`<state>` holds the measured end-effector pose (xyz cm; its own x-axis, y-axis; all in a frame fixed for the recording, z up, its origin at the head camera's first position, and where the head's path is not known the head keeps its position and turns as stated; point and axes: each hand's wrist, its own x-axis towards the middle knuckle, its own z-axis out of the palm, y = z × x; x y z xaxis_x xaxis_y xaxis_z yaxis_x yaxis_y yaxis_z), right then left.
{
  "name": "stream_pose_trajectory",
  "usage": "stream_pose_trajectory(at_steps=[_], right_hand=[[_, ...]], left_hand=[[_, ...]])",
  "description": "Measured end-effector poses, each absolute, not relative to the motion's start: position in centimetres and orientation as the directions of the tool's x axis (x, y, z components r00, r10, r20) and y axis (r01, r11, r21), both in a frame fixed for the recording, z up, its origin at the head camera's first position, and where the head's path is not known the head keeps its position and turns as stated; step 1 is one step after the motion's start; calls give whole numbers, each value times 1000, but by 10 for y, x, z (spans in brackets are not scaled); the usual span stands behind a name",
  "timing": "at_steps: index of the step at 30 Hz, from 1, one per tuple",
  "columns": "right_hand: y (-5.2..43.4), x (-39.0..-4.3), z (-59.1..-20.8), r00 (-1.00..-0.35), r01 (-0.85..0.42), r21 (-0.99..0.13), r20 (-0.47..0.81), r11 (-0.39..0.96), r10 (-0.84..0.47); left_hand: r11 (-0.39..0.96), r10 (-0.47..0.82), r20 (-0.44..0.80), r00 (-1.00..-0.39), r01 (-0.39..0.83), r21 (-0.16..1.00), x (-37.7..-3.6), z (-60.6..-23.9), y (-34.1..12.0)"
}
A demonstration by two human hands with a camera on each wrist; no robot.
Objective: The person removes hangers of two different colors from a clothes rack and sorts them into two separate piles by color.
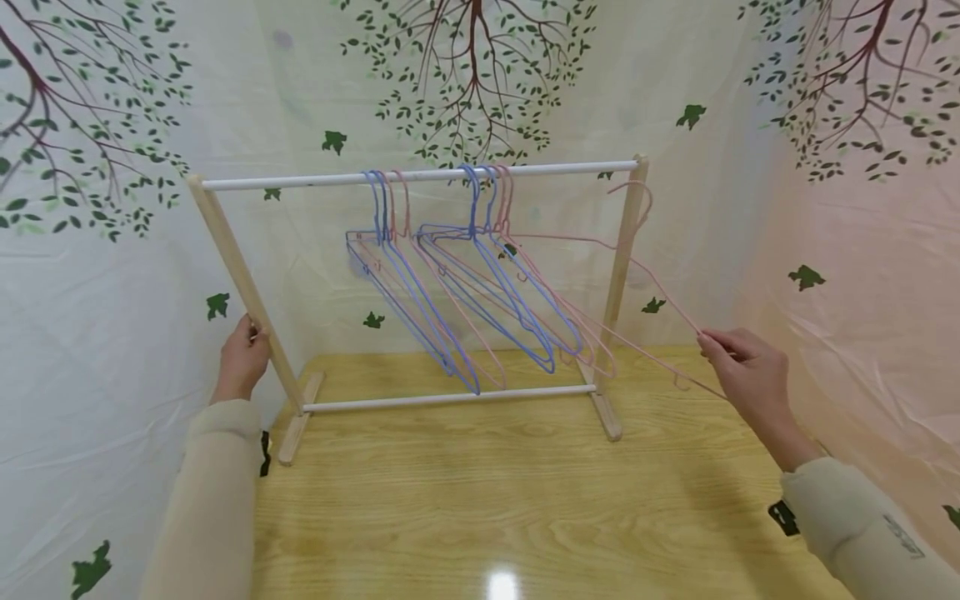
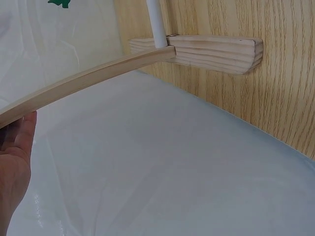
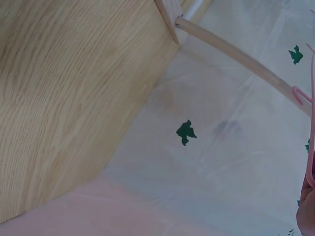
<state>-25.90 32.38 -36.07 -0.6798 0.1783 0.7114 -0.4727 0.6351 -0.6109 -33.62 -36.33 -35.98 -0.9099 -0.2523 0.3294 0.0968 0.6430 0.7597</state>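
In the head view my right hand pinches a pink wire hanger by one end of its shoulder. The hanger's hook is just below the rack's top bar, in front of the right post; I see it off the bar. My left hand grips the lower half of the left wooden post. Several blue hangers and pink hangers hang in two groups on the white bar. At the right wrist view's edge, only part of the hand and hanger shows.
The rack stands on wooden feet on a wood-grain table. A white lower bar joins its posts. Behind and beside it hang pale sheets printed with trees and green leaves. The table's edge shows in the left wrist view.
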Motion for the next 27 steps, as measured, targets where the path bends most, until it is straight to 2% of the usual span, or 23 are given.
stream_pose_trajectory(at_steps=[27], right_hand=[[343,-245,-386,-710,-447,-589,692,674,134]], left_hand=[[634,-269,315,-910,78,769,-337,-359,-362]])
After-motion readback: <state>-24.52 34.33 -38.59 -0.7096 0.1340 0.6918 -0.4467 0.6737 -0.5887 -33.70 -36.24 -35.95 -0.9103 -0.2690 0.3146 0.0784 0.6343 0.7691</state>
